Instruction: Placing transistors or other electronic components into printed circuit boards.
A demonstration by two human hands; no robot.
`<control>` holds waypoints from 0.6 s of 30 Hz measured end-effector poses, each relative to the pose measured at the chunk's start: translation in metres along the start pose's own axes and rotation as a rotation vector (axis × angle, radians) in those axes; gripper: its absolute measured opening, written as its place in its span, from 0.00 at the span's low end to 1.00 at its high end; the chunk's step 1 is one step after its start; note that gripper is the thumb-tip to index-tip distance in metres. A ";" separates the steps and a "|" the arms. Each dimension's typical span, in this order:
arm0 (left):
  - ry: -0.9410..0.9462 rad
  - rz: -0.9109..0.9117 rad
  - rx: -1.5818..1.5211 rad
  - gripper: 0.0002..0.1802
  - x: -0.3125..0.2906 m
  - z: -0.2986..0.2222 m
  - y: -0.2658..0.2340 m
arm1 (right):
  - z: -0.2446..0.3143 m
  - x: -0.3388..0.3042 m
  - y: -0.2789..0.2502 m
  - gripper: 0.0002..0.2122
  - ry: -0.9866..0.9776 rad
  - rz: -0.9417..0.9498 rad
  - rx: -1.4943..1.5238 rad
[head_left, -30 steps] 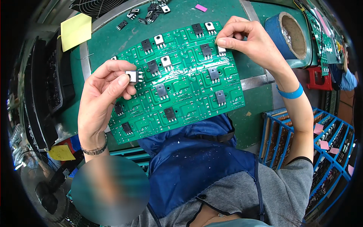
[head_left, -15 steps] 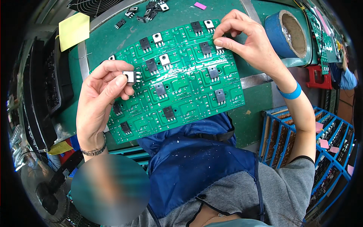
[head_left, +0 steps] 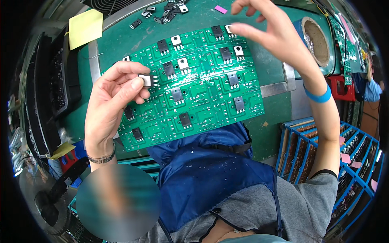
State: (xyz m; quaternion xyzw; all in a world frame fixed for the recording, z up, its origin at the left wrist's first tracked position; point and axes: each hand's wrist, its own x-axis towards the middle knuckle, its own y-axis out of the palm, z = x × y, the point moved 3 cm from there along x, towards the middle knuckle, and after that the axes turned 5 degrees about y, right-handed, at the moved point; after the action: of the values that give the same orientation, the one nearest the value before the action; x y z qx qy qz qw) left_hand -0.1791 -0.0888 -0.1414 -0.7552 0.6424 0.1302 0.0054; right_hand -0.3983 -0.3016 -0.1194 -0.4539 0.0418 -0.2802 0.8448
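Note:
My left hand (head_left: pixel 106 99) pinches a three-legged power transistor (head_left: pixel 146 80) between thumb and fingers. Its pale face is up and its legs point right, over the left part of a green circuit board (head_left: pixel 204 95). Rows of black transistors (head_left: pixel 177 94) stand on that board, some paired with pale-faced ones (head_left: pixel 183 63). At its right side, a pale-faced transistor (head_left: pixel 238 51) sits beside a black one. Above the upper right corner, my right hand (head_left: pixel 279 40) is open with nothing in it, its thumb tip over another pale-faced transistor.
Loose transistors (head_left: pixel 172 14) lie heaped on the green table (head_left: pixel 121 38) behind the board, near a pink slip (head_left: pixel 221 9). A blue roll (head_left: pixel 308 44) stands at the right. Below it is a blue rack (head_left: pixel 300 141) of boards. A black tray (head_left: pixel 54 77) stands left.
My right hand has let go of the pale-faced transistor at the board's right side and moved up and right, fingers spreading. My left hand still holds its transistor.

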 end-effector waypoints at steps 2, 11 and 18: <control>0.010 -0.016 0.024 0.12 -0.001 0.000 0.000 | 0.008 0.024 0.006 0.12 -0.001 0.061 0.014; 0.070 -0.053 0.196 0.12 -0.012 -0.009 -0.009 | -0.015 0.088 0.070 0.12 0.078 -0.069 -0.106; 0.101 -0.096 0.488 0.09 -0.025 -0.009 -0.019 | 0.009 0.066 0.041 0.08 0.153 0.067 0.025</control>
State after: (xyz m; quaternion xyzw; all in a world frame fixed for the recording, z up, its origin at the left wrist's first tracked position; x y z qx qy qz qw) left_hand -0.1620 -0.0624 -0.1303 -0.7668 0.6175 -0.0672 0.1616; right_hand -0.3221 -0.3108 -0.1342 -0.4187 0.1180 -0.2860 0.8538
